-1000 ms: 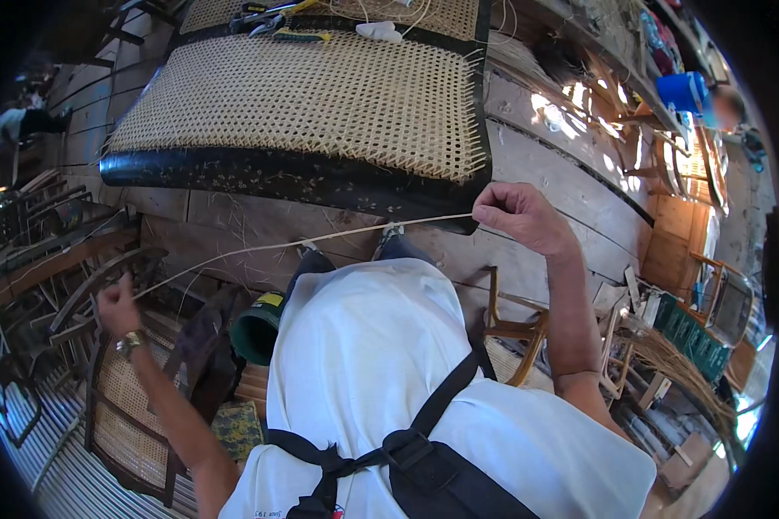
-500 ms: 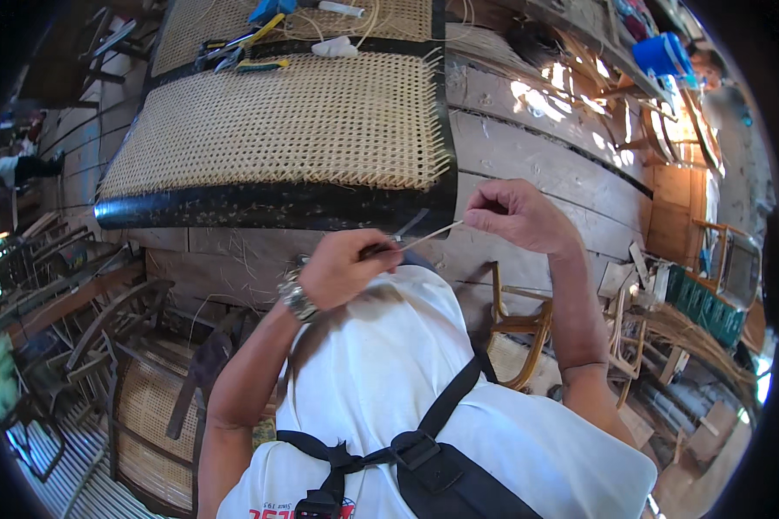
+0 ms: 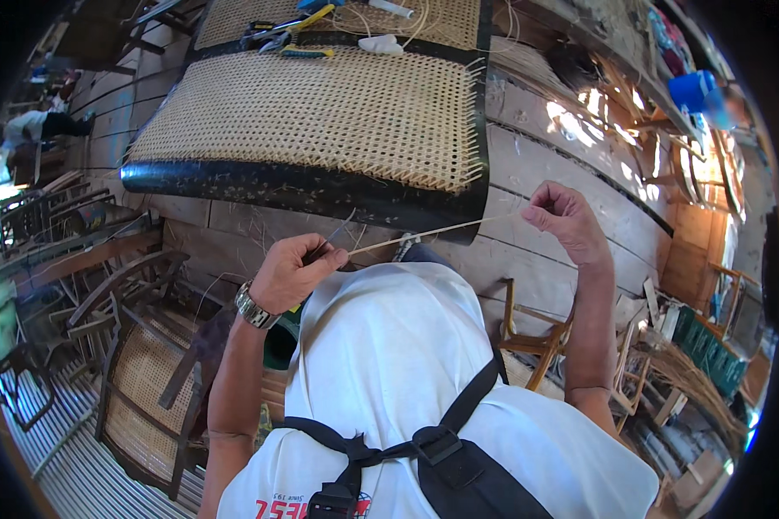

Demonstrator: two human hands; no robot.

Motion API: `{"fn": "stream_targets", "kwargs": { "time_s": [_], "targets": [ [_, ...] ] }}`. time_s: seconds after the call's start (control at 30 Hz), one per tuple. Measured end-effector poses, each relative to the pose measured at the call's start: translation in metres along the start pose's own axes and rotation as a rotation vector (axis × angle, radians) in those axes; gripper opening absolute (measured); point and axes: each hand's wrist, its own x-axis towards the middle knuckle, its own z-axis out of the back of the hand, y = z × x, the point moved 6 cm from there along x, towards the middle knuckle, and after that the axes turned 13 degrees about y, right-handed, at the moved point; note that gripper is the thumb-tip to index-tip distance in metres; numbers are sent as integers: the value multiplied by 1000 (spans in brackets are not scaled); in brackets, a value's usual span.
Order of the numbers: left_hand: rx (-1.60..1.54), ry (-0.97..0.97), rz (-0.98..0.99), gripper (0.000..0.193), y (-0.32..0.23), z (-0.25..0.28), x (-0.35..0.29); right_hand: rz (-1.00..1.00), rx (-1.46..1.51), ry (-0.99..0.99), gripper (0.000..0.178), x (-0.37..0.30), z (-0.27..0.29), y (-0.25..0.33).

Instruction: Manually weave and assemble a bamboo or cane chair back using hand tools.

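A pale cane strip (image 3: pixel 433 232) is stretched between my two hands, in front of the black frame's near edge. My left hand (image 3: pixel 296 272), with a metal-banded watch on the wrist, is closed on the strip's left end. From the same hand a thin metal tool (image 3: pixel 342 227) sticks out; its exact kind is unclear. My right hand (image 3: pixel 571 223) pinches the strip's other end between thumb and fingers. Beyond them lies a black-framed panel (image 3: pixel 320 197) with woven cane webbing (image 3: pixel 320 117), whose loose strand ends stick out along the right side.
Pliers (image 3: pixel 277 41), a yellow-handled tool (image 3: pixel 307 53), a white wrapped bundle (image 3: pixel 381 44) and loose cane strands lie on the panel. Wooden chair frames (image 3: pixel 151 381) crowd the left; a small chair (image 3: pixel 537 333) stands at right. A blue bucket (image 3: pixel 692 91) is far right.
My hands have moved apart, the left going left and the right going right, so a longer length of cane strip shows between them. The view has shifted slightly.
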Motion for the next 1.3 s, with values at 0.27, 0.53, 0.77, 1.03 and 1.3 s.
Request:
{"fn": "stream_targets", "kwargs": {
  "time_s": [0.27,0.53,0.77,1.03,1.3],
  "targets": [
    [-361,84,-8,17,2,9,-37,0,45,-46,17,-2,9,2],
    [-202,-2,116,17,13,48,-102,20,151,-138,20,-17,37,-17],
    [-283,-46,22,16,1,51,-119,3,176,-133,20,-20,31,-30],
    [-357,-20,3,18,11,50,-118,-38,179,-144,21,-27,23,-37],
    [772,-216,338,21,69,90,-138,-25,-437,-345,20,-53,98,-55]
  ]
}}
